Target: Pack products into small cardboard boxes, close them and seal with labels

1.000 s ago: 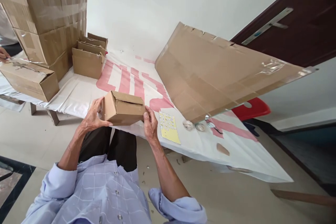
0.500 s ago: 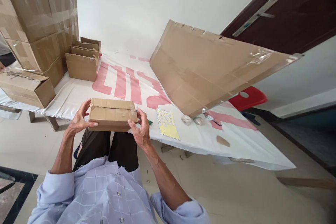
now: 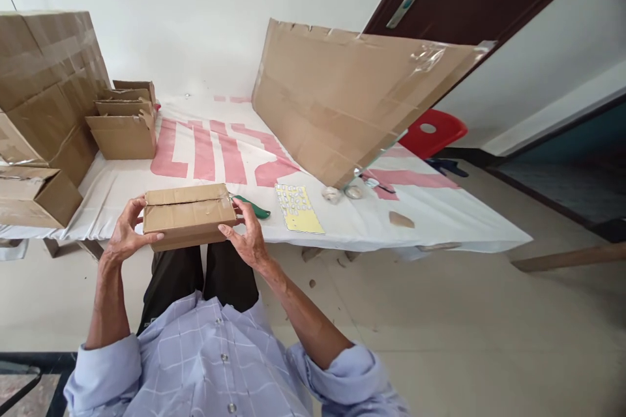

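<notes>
The person sat at the table with a small cardboard box level between both hands, at the near edge and partly over the lap; whether it rested on the cloth I couldn't tell. The left hand gripped one end, thumb along the near side; the right hand clasped the other, thumb near the top edge. The top flaps lay down, a dark seam running between them. To my eye, the step in hand was steadying the closed box, and any next move called for even pressure at both ends so the flaps stayed flat. Just past the right hand lay a green object, then a yellow card.
</notes>
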Tool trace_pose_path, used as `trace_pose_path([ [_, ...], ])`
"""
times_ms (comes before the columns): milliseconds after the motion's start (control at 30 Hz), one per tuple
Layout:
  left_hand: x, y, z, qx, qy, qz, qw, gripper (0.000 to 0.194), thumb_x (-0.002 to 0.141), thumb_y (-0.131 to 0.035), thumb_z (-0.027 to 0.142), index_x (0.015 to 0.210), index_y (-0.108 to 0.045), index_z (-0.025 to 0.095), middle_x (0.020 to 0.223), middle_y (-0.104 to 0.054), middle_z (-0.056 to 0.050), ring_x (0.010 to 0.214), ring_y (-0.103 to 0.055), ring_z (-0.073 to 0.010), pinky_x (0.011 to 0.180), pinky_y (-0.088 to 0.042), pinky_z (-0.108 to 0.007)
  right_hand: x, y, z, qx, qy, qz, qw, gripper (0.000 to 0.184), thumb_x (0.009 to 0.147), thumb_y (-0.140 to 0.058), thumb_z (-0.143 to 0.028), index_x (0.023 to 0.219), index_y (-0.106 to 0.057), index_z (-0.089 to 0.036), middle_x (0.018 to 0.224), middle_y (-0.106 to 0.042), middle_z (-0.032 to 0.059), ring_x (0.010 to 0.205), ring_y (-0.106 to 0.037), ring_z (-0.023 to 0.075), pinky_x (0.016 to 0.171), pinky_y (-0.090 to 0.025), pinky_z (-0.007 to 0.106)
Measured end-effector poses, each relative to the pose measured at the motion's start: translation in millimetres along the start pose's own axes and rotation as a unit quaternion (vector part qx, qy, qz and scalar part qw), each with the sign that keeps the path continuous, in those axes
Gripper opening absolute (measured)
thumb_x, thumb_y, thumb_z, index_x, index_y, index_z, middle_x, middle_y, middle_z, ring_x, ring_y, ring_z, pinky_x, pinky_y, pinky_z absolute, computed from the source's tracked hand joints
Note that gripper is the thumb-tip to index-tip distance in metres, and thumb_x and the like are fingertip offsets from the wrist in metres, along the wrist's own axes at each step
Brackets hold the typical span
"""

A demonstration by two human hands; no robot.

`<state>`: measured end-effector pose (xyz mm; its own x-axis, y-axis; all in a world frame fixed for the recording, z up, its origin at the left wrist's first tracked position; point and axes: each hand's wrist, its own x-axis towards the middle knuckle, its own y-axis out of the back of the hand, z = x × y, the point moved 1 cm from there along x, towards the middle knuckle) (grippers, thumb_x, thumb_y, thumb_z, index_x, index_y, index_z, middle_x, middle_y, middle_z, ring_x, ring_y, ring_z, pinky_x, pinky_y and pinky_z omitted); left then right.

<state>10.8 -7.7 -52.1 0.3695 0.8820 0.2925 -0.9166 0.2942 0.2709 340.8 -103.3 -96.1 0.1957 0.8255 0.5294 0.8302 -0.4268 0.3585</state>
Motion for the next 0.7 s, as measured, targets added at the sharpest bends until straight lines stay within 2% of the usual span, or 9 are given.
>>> trace_pose_path([
  [100, 3, -1.5, 6, 0.005, 0.006, -0.002, 1.000, 0.087, 0.061, -0.108, 0.052, 0.129, -0.060, 0.026, 0.168, -0.057, -0.018, 0.155, -0.057, -0.0423, 0.116, -0.057, -0.052, 3, -1, -3, 0.007, 0.010, 0.001, 1.000, 0.067, 0.101, -0.074, -0.058, 0.156, -0.056, -0.024, 0.143, -0.069, 0.0179, 0.123, -0.071, 0.0324, 0.093, -0.066, 0.046],
  [167, 4, -0.2, 7, 0.008, 0.012, 0.010, 1.000, 0.093, 0.057, -0.110, 0.049, 0.133, -0.062, 0.026, 0.158, -0.064, -0.016, 0.151, -0.060, -0.0421, 0.114, -0.059, -0.050, 3, -2, -10, 0.016, 0.025, 0.009, 1.000, 0.065, 0.102, -0.074, -0.057, 0.156, -0.056, -0.025, 0.144, -0.069, 0.0181, 0.123, -0.072, 0.0325, 0.094, -0.067, 0.047],
  [267, 1, 11.5, 2, -0.001, 0.025, 0.073, 0.997, 0.098, 0.046, -0.113, 0.046, 0.129, -0.065, 0.025, 0.134, -0.073, -0.010, 0.132, -0.069, -0.0386, 0.106, -0.063, -0.046, -1, -7, -30, 0.035, 0.073, 0.022, 0.997, 0.061, 0.105, -0.070, -0.051, 0.158, -0.054, -0.025, 0.148, -0.069, 0.0186, 0.130, -0.072, 0.0327, 0.100, -0.067, 0.048],
  [367, -6, 29.7, -8, -0.070, 0.046, 0.139, 0.987, 0.105, 0.035, -0.113, 0.049, 0.128, -0.069, 0.025, 0.117, -0.075, -0.007, 0.114, -0.072, -0.0329, 0.092, -0.064, -0.039, -12, -15, -58, 0.042, 0.141, 0.007, 0.989, 0.055, 0.107, -0.066, -0.043, 0.158, -0.056, -0.026, 0.153, -0.068, 0.0183, 0.141, -0.068, 0.0338, 0.115, -0.062, 0.054],
  [433, -11, 38.4, -13, -0.120, 0.053, 0.158, 0.979, 0.114, 0.031, -0.111, 0.052, 0.133, -0.070, 0.026, 0.115, -0.076, -0.007, 0.109, -0.073, -0.0312, 0.087, -0.063, -0.036, -20, -20, -73, 0.045, 0.177, -0.003, 0.983, 0.050, 0.107, -0.066, -0.039, 0.155, -0.059, -0.027, 0.151, -0.069, 0.0177, 0.141, -0.068, 0.0343, 0.120, -0.060, 0.057],
  [500, -15, 41.8, -14, -0.148, 0.050, 0.166, 0.974, 0.120, 0.030, -0.109, 0.054, 0.139, -0.068, 0.027, 0.118, -0.078, -0.009, 0.107, -0.074, -0.0316, 0.085, -0.063, -0.037, -24, -22, -81, 0.047, 0.189, 0.002, 0.981, 0.047, 0.107, -0.065, -0.035, 0.152, -0.062, -0.026, 0.145, -0.072, 0.0173, 0.136, -0.071, 0.0341, 0.118, -0.061, 0.057],
  [600, -18, 40.3, -15, -0.170, 0.051, 0.171, 0.969, 0.121, 0.032, -0.107, 0.054, 0.144, -0.066, 0.029, 0.123, -0.080, -0.010, 0.104, -0.075, -0.0319, 0.080, -0.063, -0.037, -24, -23, -79, 0.042, 0.171, 0.027, 0.984, 0.042, 0.108, -0.063, -0.033, 0.150, -0.063, -0.026, 0.139, -0.073, 0.0165, 0.129, -0.073, 0.0328, 0.114, -0.064, 0.056],
  [700, -17, 37.6, -14, -0.180, 0.051, 0.180, 0.966, 0.118, 0.033, -0.107, 0.048, 0.142, -0.067, 0.029, 0.124, -0.079, -0.010, 0.104, -0.075, -0.0308, 0.076, -0.060, -0.034, -19, -23, -69, 0.052, 0.154, 0.038, 0.986, 0.041, 0.109, -0.062, -0.035, 0.150, -0.062, -0.027, 0.139, -0.072, 0.0155, 0.130, -0.071, 0.0318, 0.115, -0.063, 0.055],
])
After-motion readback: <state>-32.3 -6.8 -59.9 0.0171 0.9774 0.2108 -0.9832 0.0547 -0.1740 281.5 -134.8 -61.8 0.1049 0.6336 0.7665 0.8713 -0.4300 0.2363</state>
